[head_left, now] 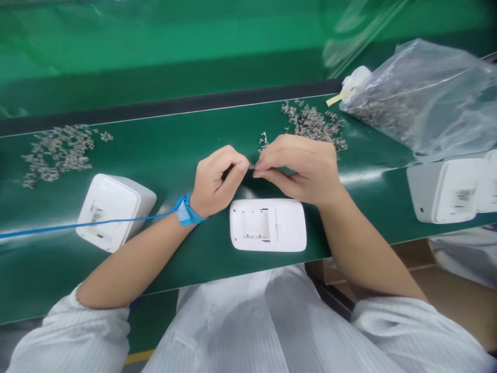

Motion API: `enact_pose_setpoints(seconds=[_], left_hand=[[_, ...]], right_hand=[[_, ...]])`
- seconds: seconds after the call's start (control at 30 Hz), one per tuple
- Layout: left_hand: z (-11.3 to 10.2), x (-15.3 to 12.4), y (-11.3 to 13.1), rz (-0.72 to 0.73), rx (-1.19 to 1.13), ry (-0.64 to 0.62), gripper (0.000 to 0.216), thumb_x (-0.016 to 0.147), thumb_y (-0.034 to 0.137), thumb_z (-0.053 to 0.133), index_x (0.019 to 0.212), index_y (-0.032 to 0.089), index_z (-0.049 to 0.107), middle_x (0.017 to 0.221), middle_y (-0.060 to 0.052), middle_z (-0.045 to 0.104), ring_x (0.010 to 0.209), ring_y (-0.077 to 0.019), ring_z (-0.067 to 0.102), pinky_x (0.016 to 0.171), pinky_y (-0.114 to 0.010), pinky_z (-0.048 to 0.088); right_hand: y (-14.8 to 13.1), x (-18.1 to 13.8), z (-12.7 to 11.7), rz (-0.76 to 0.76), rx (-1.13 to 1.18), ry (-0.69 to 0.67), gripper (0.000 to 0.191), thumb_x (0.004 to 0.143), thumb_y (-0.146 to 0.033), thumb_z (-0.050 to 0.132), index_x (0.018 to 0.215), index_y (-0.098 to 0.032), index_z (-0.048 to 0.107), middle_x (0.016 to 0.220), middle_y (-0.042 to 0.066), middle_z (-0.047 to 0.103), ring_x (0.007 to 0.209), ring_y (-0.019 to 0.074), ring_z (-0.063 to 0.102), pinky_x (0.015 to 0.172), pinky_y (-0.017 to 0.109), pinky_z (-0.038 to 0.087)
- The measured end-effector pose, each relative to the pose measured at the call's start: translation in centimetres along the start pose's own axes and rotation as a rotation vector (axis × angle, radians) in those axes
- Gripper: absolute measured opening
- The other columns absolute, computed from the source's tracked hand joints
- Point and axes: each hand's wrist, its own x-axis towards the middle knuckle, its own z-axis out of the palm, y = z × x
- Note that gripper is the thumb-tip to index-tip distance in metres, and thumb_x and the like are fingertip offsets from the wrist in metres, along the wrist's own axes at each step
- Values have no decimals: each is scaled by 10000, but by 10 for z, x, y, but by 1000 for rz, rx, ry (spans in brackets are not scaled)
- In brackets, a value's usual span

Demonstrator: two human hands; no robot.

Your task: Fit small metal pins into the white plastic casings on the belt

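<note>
My left hand, with a blue strap round its wrist, is closed in a pinch. Its fingertips meet those of my right hand at a small metal piece, mostly covered by the fingers; it looks like a battery contact. Just below the hands a white plastic housing lies flat, its open rectangular compartment facing up. Behind my right hand spreads a pile of small metal pieces, and a few loose ones lie close to its fingers.
Another metal heap lies at the far left. A white housing stands near my left forearm, crossed by a blue cord. At the right are a clear bag of metal pieces and more white housings. The green table's front edge is near my body.
</note>
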Motion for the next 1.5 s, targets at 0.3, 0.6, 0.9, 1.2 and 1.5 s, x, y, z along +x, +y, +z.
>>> enact_pose_setpoints(seconds=[0.3, 0.6, 0.9, 1.2, 1.5], left_hand=[[-1, 0, -5, -220, -189, -153, 371, 1047, 452, 412, 787, 213, 523, 743, -2, 593, 679, -115, 566, 661, -293, 470], [-3, 0, -6, -221, -161, -143, 367, 1025, 537, 421, 879, 232, 566, 805, -25, 612, 723, -141, 594, 677, -322, 519], [1, -6, -3, -89, -50, -37, 185, 1034, 359, 460, 1032, 258, 615, 905, -31, 657, 735, -136, 629, 680, -333, 551], [3, -8, -3, -99, -45, -11, 85, 965, 296, 583, 1011, 234, 619, 862, -14, 671, 708, -119, 629, 652, -284, 547], [3, -4, 5, 23, 219, -5, 102, 889, 127, 559, 913, 207, 617, 746, 22, 622, 640, -91, 555, 607, -234, 472]], right_hand=[[-2, 3, 2, -42, 48, -33, 196, 911, -114, 578, 843, -273, 670, 926, 10, 714, 848, 168, 686, 748, 346, 573], [3, -1, 10, 269, 464, 26, 68, 864, -299, 741, 861, -245, 701, 878, 16, 715, 805, 166, 679, 715, 330, 584], [1, 2, 13, 398, 656, 95, 209, 818, -375, 802, 788, -215, 671, 813, 10, 686, 709, 127, 652, 648, 282, 570], [15, -7, 21, 488, 841, 85, 175, 816, -316, 810, 841, -195, 687, 795, 9, 681, 655, 109, 616, 590, 258, 531], [12, -1, 17, 617, 1006, 19, 186, 782, -245, 830, 776, -177, 657, 671, -24, 631, 564, 79, 543, 510, 225, 446]])
